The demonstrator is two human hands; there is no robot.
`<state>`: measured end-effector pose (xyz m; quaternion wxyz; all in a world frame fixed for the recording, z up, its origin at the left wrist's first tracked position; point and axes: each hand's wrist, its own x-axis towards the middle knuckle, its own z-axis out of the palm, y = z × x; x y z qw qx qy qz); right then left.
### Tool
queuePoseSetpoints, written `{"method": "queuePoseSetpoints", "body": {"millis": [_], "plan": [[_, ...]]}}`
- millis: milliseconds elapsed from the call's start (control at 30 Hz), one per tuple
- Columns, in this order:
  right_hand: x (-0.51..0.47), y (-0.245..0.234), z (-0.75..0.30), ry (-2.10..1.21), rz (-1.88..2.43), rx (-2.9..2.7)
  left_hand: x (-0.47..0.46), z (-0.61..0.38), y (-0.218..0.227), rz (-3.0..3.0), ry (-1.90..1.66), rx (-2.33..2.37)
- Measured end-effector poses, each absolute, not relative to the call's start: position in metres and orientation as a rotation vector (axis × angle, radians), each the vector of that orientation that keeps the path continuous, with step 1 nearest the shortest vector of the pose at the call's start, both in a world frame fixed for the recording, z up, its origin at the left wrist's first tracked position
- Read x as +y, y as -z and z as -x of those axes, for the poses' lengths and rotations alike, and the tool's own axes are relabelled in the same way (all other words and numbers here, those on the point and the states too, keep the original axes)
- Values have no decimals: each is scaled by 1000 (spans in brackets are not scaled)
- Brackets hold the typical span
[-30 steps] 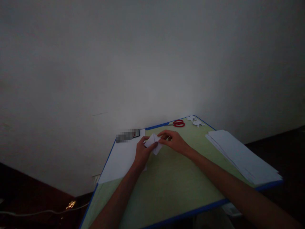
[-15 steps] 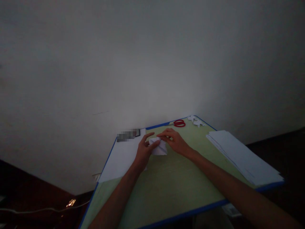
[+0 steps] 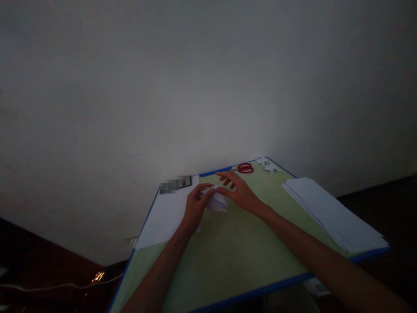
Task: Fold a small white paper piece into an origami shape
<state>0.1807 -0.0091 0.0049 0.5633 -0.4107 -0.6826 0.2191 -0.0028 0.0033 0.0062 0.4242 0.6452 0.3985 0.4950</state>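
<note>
1. Head view puts the folded paper point(image 3: 217, 201) just below the middle of the frame. It rests on the green table point(image 3: 234, 256), between the two hands.
2. I see the left hand point(image 3: 194, 208) pinching the paper's left edge. The thumb lies on top and the fingers curl in beneath, as far as the dim light lets me judge.
3. The right hand point(image 3: 241, 194) lies over the paper's right side with its fingers spread apart and the index stretched toward the upper left. It presses rather than clamps. I cannot tell whether its thumb grips underneath.
4. With only one real pinch on it, I judge the paper could spring open or pivot under the loose right hand, and its layers could slip out of line.
5. The scene is dark, so edges are hard to read, and a press made now could land crooked.
6. A white sheet point(image 3: 164, 217) lies just beside the left wrist. White on white, I could mistake one edge for another, or the wrist could drag the sheet.
7. The stack of sheets point(image 3: 329, 213) at centre right reaches the table's edge, so a wide sweep of the right forearm might push it off. The red scissors point(image 3: 245, 168) sit near the right fingertips, where a careless reach could catch them.
</note>
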Motion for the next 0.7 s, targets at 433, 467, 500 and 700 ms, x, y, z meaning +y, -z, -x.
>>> {"method": "queuePoseSetpoints", "body": {"millis": [433,467,500,700], "plan": [[-6,0,-182,-744,905,-1541,4,2,-5,-1652,-1317,915],[-7,-1,-181,-737,903,-1551,4,2,-5,-1673,-1321,925],[-7,-2,-181,-732,902,-1557,4,2,-5,-1686,-1328,936],[-10,-3,-178,-719,907,-1555,1,1,-4,-1671,-1376,938]]}}
